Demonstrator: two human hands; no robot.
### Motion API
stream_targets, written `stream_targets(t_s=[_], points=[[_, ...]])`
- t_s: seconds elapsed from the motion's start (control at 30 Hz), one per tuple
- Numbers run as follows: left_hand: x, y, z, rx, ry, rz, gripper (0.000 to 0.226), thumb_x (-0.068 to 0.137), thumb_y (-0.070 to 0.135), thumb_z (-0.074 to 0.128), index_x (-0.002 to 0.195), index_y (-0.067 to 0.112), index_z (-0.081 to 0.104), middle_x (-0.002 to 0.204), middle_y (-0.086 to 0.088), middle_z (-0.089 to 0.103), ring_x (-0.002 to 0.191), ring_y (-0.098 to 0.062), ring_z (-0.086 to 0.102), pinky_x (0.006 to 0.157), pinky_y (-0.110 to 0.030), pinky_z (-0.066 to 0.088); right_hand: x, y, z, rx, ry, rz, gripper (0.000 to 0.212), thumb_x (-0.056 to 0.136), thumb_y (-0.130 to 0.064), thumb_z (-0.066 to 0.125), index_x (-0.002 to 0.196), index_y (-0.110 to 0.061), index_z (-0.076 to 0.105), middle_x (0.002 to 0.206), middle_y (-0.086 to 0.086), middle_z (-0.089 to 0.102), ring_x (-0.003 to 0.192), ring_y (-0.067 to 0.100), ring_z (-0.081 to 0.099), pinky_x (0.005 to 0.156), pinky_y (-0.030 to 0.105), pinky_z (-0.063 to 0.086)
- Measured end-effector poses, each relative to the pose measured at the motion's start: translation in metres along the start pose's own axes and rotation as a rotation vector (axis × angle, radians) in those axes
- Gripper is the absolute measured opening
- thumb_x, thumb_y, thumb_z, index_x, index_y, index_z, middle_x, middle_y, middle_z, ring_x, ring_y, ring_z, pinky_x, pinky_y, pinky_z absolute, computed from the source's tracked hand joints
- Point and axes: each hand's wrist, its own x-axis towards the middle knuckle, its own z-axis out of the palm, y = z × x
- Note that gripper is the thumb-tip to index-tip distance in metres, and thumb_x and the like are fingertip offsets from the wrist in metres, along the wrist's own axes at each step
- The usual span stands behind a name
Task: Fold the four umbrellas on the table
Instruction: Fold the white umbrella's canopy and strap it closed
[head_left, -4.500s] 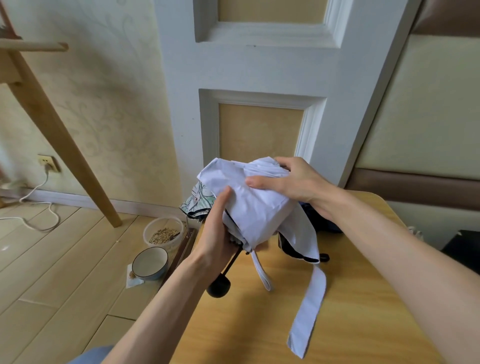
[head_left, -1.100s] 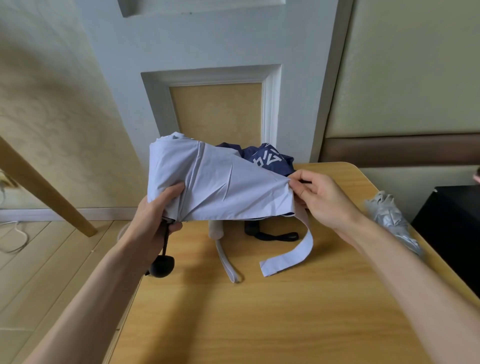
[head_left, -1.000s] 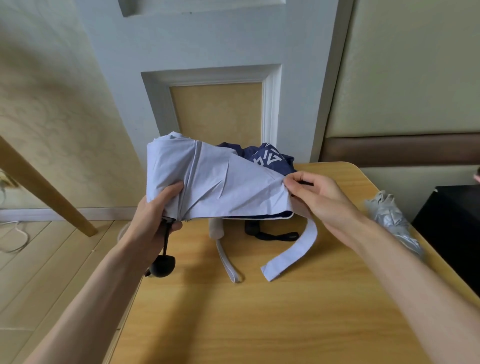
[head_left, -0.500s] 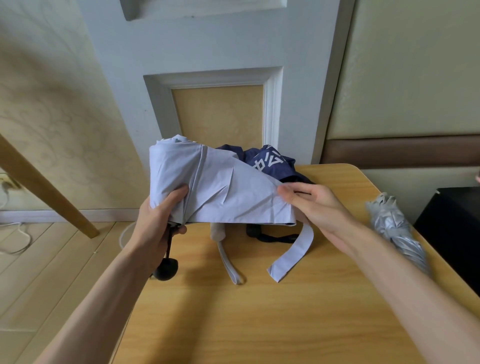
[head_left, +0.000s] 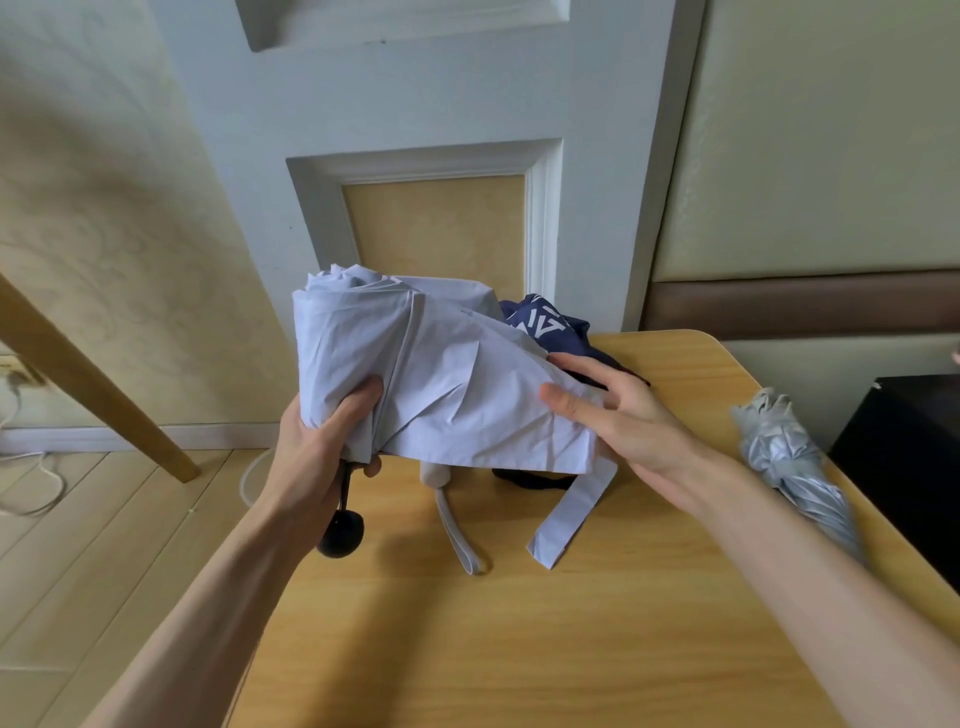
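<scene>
**Caller:** Where's the umbrella, and who's got it?

**Me:** The lilac umbrella (head_left: 441, 384) is centre frame, held up over the far end of the table (head_left: 519, 649). My left hand (head_left: 322, 447) is wrapped round the gathered cloth at the bundle's lower left, thumb across the front, and the black knob (head_left: 340, 532) hangs just below my fist. My right hand (head_left: 618, 415) is at the other end. The thumb lies on the front of the flap and the fingers stretch nearly straight behind its top edge, so it's a loose, flat pinch.

**Caller:** How's it going to handle?

**Me:** Light, I'd say, and floppy. The cloth is thin, matte and creased, and it bunches into soft rolls at the top left. The stiff parts are hidden inside, so I'd expect the ribs to push back if I squeeze across them. My guess is the weave is a bit slick and the folds will slide apart unless they're pinned.

**Caller:** Best place to take hold?

**Me:** At the core, where my left hand is. Then there's the flat strap (head_left: 571, 509), dangling toward the table at lower right, which is the thing to wind round.

**Caller:** And the others?

**Me:** The navy umbrella (head_left: 545, 325) with white lettering lies rumpled behind the lilac one. The silver umbrella (head_left: 795, 467), shiny and crinkled, is bundled at the table's right edge.
</scene>
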Motion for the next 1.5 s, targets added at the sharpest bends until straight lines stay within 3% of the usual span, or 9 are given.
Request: stream_targets(t_s=[0.27,0.5,0.6,0.73,0.87,1.07,1.27,1.43,1.5], points=[[-0.001,-0.003,0.001,0.069,0.152,0.044,0.032,0.081,0.032,0.080,0.103,0.016,0.063,0.074,0.007,0.061,0.057,-0.019,0.050,0.048,-0.034,0.044,0.001,0.000,0.002,-0.030,0.198,-0.090,0.033,0.083,-0.021,0.089,0.113,-0.019,0.076,0.099,-0.001,0.082,0.097,0.019,0.078,0.086,0.037,0.063],[-0.011,-0.007,0.020,0.155,0.237,0.138,0.020,0.096,0.018,0.078,0.110,0.017,0.065,0.076,0.009,0.064,0.059,-0.016,0.054,0.047,-0.033,0.047,0.002,-0.001,0.018,-0.442,0.500,-0.430,0.033,0.090,-0.026,0.081,0.120,-0.029,0.067,0.115,-0.007,0.059,0.098,0.009,0.060,0.083,0.017,0.047],[-0.020,-0.010,0.036,0.198,0.241,0.210,0.030,0.094,0.013,0.079,0.119,0.020,0.066,0.082,0.008,0.070,0.063,-0.016,0.060,0.047,-0.031,0.049,-0.014,-0.026,0.049,-0.244,0.251,-0.432,0.021,0.093,-0.034,0.080,0.105,-0.022,0.069,0.089,-0.003,0.070,0.072,0.014,0.068,0.066,0.023,0.052],[-0.038,-0.015,0.060,0.130,0.171,0.243,0.045,0.093,-0.005,0.073,0.129,0.021,0.064,0.096,0.006,0.077,0.080,-0.014,0.072,0.061,-0.023,0.057,-0.029,-0.036,0.099,-0.185,0.096,-0.318,0.034,0.086,-0.045,0.083,0.104,-0.021,0.067,0.091,-0.009,0.077,0.084,0.006,0.075,0.074,0.025,0.061],[-0.048,-0.012,0.066,0.165,0.011,0.243,0.073,0.093,0.008,0.077,0.155,0.027,0.043,0.134,0.018,0.068,0.125,-0.007,0.066,0.096,-0.031,0.060,-0.026,-0.031,0.108,-0.179,0.244,-0.328,0.045,0.087,-0.041,0.085,0.115,-0.020,0.057,0.104,-0.011,0.074,0.095,-0.001,0.072,0.080,0.019,0.058],[-0.061,-0.020,0.063,0.176,-0.368,0.142,0.098,0.100,0.017,0.060,0.165,0.046,-0.008,0.167,0.025,0.032,0.150,-0.004,0.042,0.115,-0.030,0.048,-0.023,-0.029,0.094,-0.043,0.191,-0.288,0.069,0.080,-0.031,0.092,0.132,-0.025,0.047,0.117,-0.009,0.070,0.102,0.003,0.074,0.088,0.032,0.064],[-0.043,-0.014,0.075,0.179,-0.251,0.087,0.051,0.099,0.002,0.054,0.141,0.030,0.043,0.163,-0.012,0.042,0.145,-0.035,0.049,0.105,-0.063,0.049,-0.018,-0.017,0.079,-0.040,0.217,-0.290,0.086,0.074,-0.013,0.096,0.138,-0.031,0.041,0.127,-0.006,0.066,0.110,0.003,0.070,0.093,0.024,0.059],[-0.040,-0.013,0.063,0.489,-0.262,0.052,0.049,0.097,0.052,0.050,0.146,0.055,0.042,0.141,0.014,0.061,0.119,0.007,0.063,0.093,-0.028,0.055,-0.013,-0.014,0.075,-0.074,0.275,-0.324,0.078,0.080,-0.008,0.087,0.143,-0.028,0.045,0.131,-0.016,0.063,0.116,-0.012,0.061,0.091,0.008,0.049],[-0.045,-0.011,0.051,0.669,0.011,0.210,0.041,0.101,0.052,0.050,0.141,0.045,0.051,0.132,0.012,0.053,0.114,0.005,0.062,0.092,-0.028,0.053,-0.010,-0.011,0.071,-0.089,0.287,-0.322,0.075,0.081,-0.008,0.086,0.140,-0.031,0.045,0.130,-0.019,0.063,0.117,-0.015,0.058,0.095,0.007,0.047]])
